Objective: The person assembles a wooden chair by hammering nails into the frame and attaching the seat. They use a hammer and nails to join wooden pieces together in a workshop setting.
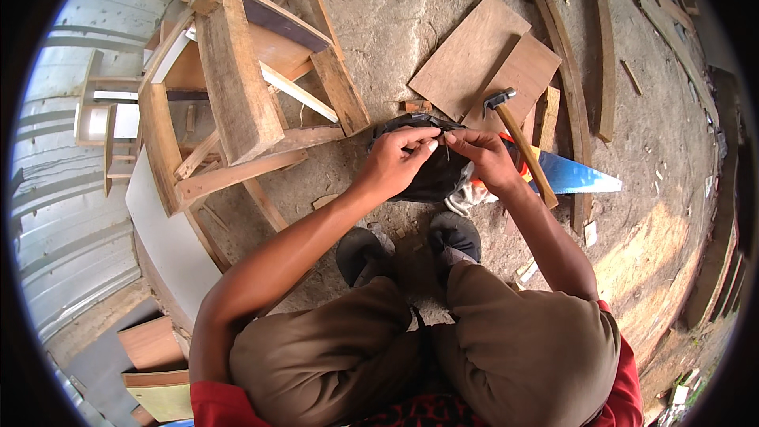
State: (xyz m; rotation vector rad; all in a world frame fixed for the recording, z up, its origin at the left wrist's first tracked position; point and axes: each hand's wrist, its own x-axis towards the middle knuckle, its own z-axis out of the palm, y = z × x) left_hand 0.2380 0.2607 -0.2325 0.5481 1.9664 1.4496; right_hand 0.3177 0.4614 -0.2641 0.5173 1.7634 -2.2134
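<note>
My left hand (397, 161) and my right hand (485, 156) meet in front of me, thumbs and fingertips pinched close together. Between the fingertips is something small and thin that I cannot make out. Directly beneath them lies a black bag (427, 182), its top bunched up and partly hidden by my hands. A claw hammer (528, 152) with a wooden handle rests just right of my right hand. Under the hammer a handsaw (581, 177) shows its blue-silver blade, with orange at the handle end. Some whitish cloth (468, 199) sits below the bag.
At left stands a wooden frame (237, 87) of rough boards. Thin plywood sheets (466, 51) lie beyond the hammer, near a long curved board (571, 87) and another plank (604, 63). Corrugated metal sheeting (71, 213) borders the left. My shoes (455, 236) are close below the bag.
</note>
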